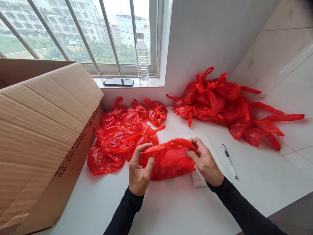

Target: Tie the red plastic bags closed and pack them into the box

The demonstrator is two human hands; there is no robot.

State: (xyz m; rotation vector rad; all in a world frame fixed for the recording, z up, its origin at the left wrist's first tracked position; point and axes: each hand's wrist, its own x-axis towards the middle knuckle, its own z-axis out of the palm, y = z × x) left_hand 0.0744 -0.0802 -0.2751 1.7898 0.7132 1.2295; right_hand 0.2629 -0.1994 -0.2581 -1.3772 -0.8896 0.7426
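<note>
the left hand (139, 169) has its thumb and fingers clamped on one end of the twisted upper edge of a red plastic bag (172, 164); the right hand (207, 163) pinches the other end, thumb against fingers. the bag hangs between the two hands, low over the near middle of the white table (171, 209), its edge stretched sideways; whether its bottom touches the table i cannot tell. black sleeves (123, 212) reach to both wrists.

a sheet of paper (200, 180) with small writing lies partly under the right hand and behind the bag. to its right a pen (230, 161) lies on the table.

just beyond the left hand sit tied red bags (105, 160), bunched together. farther off to the right, a heap of red bags (215, 104) leans toward the corner of the walls, handles sticking out.

a large cardboard box (49, 124) stands at the left. on the window sill (155, 82) a phone (118, 82) lies flat beside an upright water bottle (142, 62).
</note>
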